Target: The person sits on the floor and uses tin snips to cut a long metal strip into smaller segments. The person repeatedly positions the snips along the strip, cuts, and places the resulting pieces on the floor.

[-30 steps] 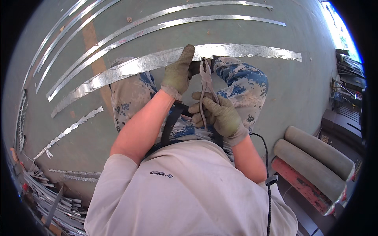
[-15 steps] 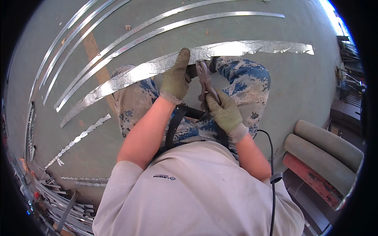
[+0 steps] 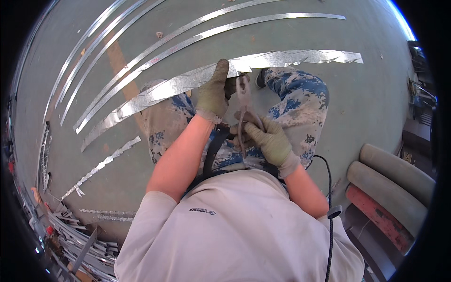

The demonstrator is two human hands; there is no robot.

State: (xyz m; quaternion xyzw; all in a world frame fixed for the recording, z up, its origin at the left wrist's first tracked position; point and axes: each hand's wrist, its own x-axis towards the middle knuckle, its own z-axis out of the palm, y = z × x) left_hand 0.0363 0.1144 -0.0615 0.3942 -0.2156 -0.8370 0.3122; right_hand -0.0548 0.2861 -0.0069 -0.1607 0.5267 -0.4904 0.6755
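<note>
A long shiny sheet-metal strip [image 3: 188,81] with a jagged, notched edge lies across in front of my knees, bowed by the lens. My left hand [image 3: 213,99], in a dirty work glove, grips it near the middle, thumb on top and fingers underneath. In my gloved right hand [image 3: 272,142] is a pair of pliers [image 3: 243,97], handles toward me and jaws pointing up at the strip's near edge. The jaws are blurred, so I cannot tell whether they touch the metal.
Several narrow metal strips [image 3: 211,34] lie on the floor beyond. A crumpled strip [image 3: 101,165] lies to the left, above a heap of metal offcuts [image 3: 87,244]. Rolled cylinders [image 3: 390,188] stand at the right. A black cable [image 3: 330,235] runs down my right side.
The pliers' handles have spread and swung slightly left, with my right fingers reaching around them. My left hand still grips the strip, which appears slightly shifted and turned.
</note>
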